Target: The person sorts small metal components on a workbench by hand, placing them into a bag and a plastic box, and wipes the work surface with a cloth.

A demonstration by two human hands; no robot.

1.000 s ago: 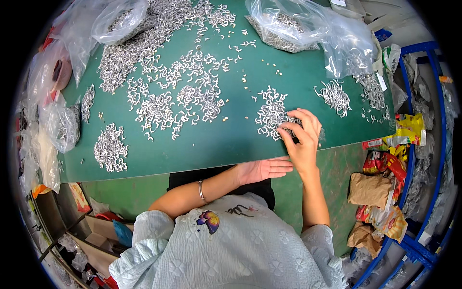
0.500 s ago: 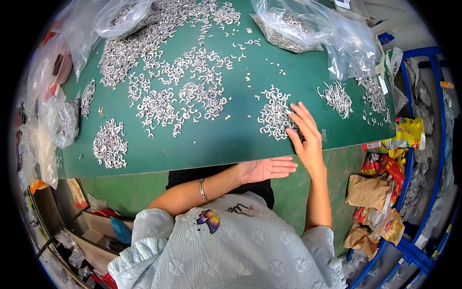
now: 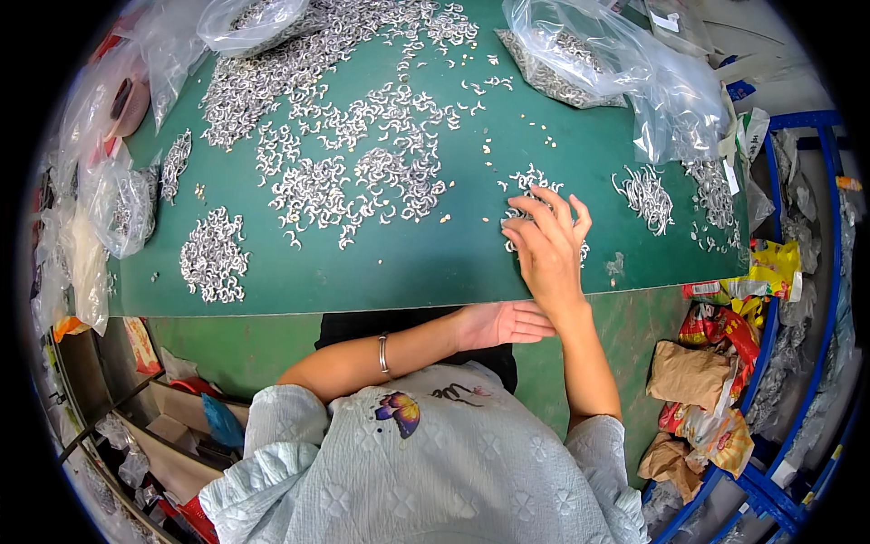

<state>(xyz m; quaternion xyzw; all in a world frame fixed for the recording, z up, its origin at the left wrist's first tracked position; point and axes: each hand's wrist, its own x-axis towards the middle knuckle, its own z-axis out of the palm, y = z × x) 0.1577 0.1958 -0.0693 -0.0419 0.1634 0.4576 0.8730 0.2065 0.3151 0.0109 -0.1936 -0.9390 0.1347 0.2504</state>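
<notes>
My right hand (image 3: 549, 247) lies over a small pile of curved silvery metal pieces (image 3: 533, 178) near the front edge of the green table (image 3: 408, 276). Its fingers are bent and apart, with the thumb and fingertips at the pieces; part of the pile is hidden under it. Palm up, my left hand (image 3: 504, 326) is held just below the table edge, fingers stretched out and nothing on the palm. A metal bracelet (image 3: 383, 354) circles the left wrist. To the right of my right hand is a pile of longer, thinner curved pieces (image 3: 645, 199).
A large spread of curved pieces (image 3: 313, 190) covers the table's middle and far left. Another small pile (image 3: 214, 256) is at front left. Clear plastic bags (image 3: 580, 54) with pieces stand along the back. A blue rack (image 3: 778, 317) and food packets (image 3: 725, 344) are at the right.
My right hand has moved slightly left onto the pile, and its fingers have bent more. My left hand stays palm up below the edge. The view has shifted slightly.
</notes>
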